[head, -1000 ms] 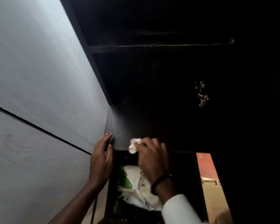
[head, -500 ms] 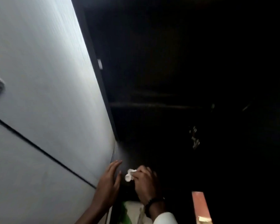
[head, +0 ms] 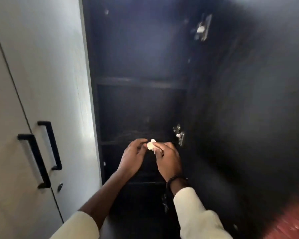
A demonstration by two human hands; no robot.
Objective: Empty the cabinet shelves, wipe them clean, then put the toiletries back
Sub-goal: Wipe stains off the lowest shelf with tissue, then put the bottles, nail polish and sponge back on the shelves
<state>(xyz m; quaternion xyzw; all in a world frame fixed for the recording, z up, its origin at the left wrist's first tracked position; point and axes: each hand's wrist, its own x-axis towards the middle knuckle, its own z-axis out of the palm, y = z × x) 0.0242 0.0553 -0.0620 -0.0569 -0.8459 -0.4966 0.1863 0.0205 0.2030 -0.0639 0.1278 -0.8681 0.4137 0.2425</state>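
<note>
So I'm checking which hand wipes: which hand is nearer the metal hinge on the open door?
Right. The right hand, holding the white tissue, sits just below-left of the hinge; the left hand is farther left.

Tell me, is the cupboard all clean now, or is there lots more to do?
Emptying looks done: the dark shelves in view show no toiletries. Wiping is in hand: the right hand pinches a small white wad in front of the shelves, and the left hand hovers beside it, fingers loosely curled. Whether every shelf is wiped cannot be told. Putting the toiletries back is still left.
</note>
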